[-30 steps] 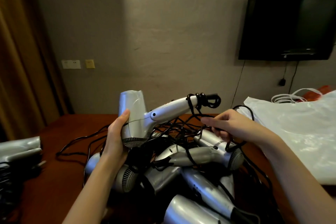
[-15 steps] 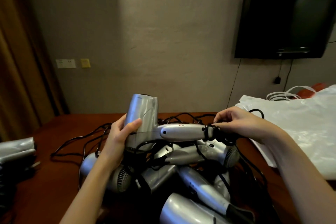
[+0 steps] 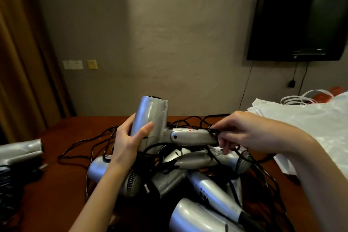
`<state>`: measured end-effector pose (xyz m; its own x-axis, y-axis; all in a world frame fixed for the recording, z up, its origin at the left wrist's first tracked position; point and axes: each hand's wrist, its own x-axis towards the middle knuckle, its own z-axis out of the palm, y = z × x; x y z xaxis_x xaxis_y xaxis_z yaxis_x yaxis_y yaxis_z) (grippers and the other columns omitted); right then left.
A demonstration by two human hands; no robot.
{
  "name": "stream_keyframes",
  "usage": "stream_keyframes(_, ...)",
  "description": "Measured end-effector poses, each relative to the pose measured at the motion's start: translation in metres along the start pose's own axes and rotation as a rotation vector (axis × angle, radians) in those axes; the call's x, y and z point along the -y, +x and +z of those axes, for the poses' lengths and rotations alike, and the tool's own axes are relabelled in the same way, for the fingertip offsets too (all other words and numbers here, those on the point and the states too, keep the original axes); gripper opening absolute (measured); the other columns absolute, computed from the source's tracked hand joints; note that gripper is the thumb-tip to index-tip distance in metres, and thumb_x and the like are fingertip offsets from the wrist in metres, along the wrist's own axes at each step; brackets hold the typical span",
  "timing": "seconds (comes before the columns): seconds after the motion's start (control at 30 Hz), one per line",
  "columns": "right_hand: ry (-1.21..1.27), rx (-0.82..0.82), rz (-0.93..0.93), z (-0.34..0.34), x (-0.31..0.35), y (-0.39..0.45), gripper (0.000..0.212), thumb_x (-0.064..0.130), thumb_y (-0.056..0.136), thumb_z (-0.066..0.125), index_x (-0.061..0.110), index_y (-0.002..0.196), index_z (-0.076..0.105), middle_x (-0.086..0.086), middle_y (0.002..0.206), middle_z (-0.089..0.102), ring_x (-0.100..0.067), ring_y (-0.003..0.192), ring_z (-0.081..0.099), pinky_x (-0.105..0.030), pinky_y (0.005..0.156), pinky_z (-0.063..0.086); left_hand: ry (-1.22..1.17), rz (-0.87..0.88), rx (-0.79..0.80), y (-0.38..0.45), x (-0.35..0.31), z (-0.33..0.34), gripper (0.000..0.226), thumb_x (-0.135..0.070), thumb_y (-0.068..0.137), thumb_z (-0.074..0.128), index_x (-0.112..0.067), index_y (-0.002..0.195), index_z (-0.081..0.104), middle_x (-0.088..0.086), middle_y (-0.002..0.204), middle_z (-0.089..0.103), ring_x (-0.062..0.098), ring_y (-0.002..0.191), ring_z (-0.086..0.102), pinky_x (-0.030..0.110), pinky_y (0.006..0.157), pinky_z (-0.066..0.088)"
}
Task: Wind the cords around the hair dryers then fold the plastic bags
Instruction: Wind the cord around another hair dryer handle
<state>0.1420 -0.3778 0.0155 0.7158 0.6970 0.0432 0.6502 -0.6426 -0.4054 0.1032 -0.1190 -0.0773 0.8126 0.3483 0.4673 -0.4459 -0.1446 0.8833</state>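
My left hand grips the barrel of a silver hair dryer, held above a pile of several silver hair dryers. The held dryer's nozzle points up and its handle sticks out to the right. My right hand pinches the black cord at the end of that handle. Loose black cords tangle over the pile and trail onto the reddish-brown table. White plastic bags lie at the right.
Another silver hair dryer with a wound cord lies at the left edge of the table. A dark TV hangs on the wall behind, with brown curtains at the left. White straps and something orange sit beyond the bags.
The held dryer's handle came down from slanting up to level and its barrel turned upright. My right hand moved from below the handle's end to the cord at its tip.
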Motion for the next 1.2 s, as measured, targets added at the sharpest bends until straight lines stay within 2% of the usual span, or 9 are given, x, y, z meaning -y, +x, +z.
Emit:
stream_keyframes(0.13, 0.009, -0.032, -0.043, 0.001, -0.003, 0.003, 0.026, 0.004, 0.095, 0.051, 0.016, 0.113, 0.066, 0.010, 0.081, 0.074, -0.003, 0.082, 0.067, -0.033, 0.089, 0.050, -0.041, -0.003, -0.066, -0.002, -0.001, -0.001, 0.036, -0.058, 0.060, 0.067, -0.041, 0.091, 0.073, -0.001, 0.088, 0.073, 0.022, 0.081, 0.069, 0.037, 0.066, 0.055)
stream_keyframes(0.23, 0.128, -0.082, -0.021, 0.003, -0.004, 0.005, 0.015, 0.000, 0.091, 0.054, 0.012, 0.098, 0.059, 0.006, 0.082, 0.075, -0.001, 0.081, 0.069, -0.038, 0.090, 0.052, -0.060, -0.004, -0.089, -0.002, -0.002, 0.000, 0.035, -0.058, 0.059, 0.067, -0.041, 0.089, 0.073, -0.002, 0.085, 0.073, 0.018, 0.078, 0.068, 0.036, 0.066, 0.053)
stream_keyframes(0.4, -0.005, -0.269, -0.101, 0.004, 0.003, 0.003, 0.014, 0.012, 0.084, 0.070, 0.022, 0.092, 0.064, 0.008, 0.087, 0.074, -0.008, 0.085, 0.068, -0.035, 0.083, 0.052, -0.104, -0.018, -0.158, -0.002, 0.000, -0.001, 0.040, -0.057, 0.059, 0.068, -0.030, 0.088, 0.073, -0.001, 0.082, 0.073, 0.016, 0.074, 0.069, 0.033, 0.063, 0.054)
stream_keyframes(0.57, -0.273, -0.394, -0.109, 0.000, 0.009, 0.000, 0.024, 0.030, 0.084, 0.069, 0.034, 0.108, 0.066, 0.020, 0.092, 0.051, -0.009, 0.100, 0.045, -0.035, 0.088, 0.039, -0.139, -0.048, -0.193, 0.000, 0.001, -0.004, 0.037, -0.058, 0.059, 0.068, -0.032, 0.085, 0.075, 0.000, 0.079, 0.072, 0.018, 0.072, 0.066, 0.035, 0.063, 0.051)
stream_keyframes(0.67, -0.400, -0.474, -0.092, 0.004, 0.008, 0.004, 0.018, 0.038, 0.081, 0.071, 0.037, 0.099, 0.068, 0.015, 0.105, 0.039, -0.006, 0.103, 0.025, -0.031, 0.079, 0.024, -0.139, -0.054, -0.192, 0.000, 0.002, -0.005, 0.043, -0.057, 0.060, 0.068, -0.026, 0.088, 0.072, 0.002, 0.079, 0.071, 0.020, 0.072, 0.066, 0.034, 0.061, 0.051)
stream_keyframes(0.73, -0.368, -0.547, -0.169, 0.009, 0.006, 0.007, 0.012, 0.038, 0.078, 0.074, 0.033, 0.088, 0.070, 0.014, 0.110, 0.041, -0.007, 0.106, 0.026, -0.033, 0.079, 0.024, -0.171, -0.061, -0.215, 0.000, 0.002, -0.005, 0.042, -0.056, 0.060, 0.069, -0.022, 0.086, 0.071, 0.003, 0.075, 0.069, 0.020, 0.069, 0.063, 0.034, 0.058, 0.049)
stream_keyframes(0.87, -0.172, -0.604, -0.332, 0.011, 0.000, 0.015, 0.015, 0.033, 0.073, 0.068, 0.018, 0.071, 0.068, 0.007, 0.086, 0.061, -0.013, 0.085, 0.054, -0.028, 0.073, 0.042, -0.197, -0.055, -0.221, 0.001, 0.003, -0.006, 0.046, -0.054, 0.061, 0.069, -0.017, 0.088, 0.070, 0.005, 0.073, 0.067, 0.020, 0.066, 0.062, 0.030, 0.053, 0.048)
stream_keyframes(1.03, 0.002, -0.663, -0.355, 0.012, 0.000, 0.018, 0.015, 0.030, 0.073, 0.070, 0.016, 0.070, 0.069, 0.010, 0.077, 0.065, -0.008, 0.074, 0.060, -0.017, 0.069, 0.044, -0.235, -0.047, -0.227, 0.002, 0.004, -0.005, 0.047, -0.053, 0.061, 0.068, -0.014, 0.086, 0.067, -0.001, 0.066, 0.065, 0.013, 0.057, 0.060, 0.023, 0.047, 0.047)
stream_keyframes(1.2, 0.195, -0.515, -0.266, 0.010, -0.003, 0.014, 0.013, 0.032, 0.077, 0.076, 0.021, 0.072, 0.073, 0.008, 0.062, 0.067, -0.001, 0.057, 0.057, -0.020, 0.057, 0.043, -0.235, -0.041, -0.228, 0.004, 0.005, -0.006, 0.048, -0.054, 0.061, 0.068, -0.015, 0.090, 0.066, -0.003, 0.066, 0.067, 0.011, 0.058, 0.063, 0.022, 0.046, 0.048)
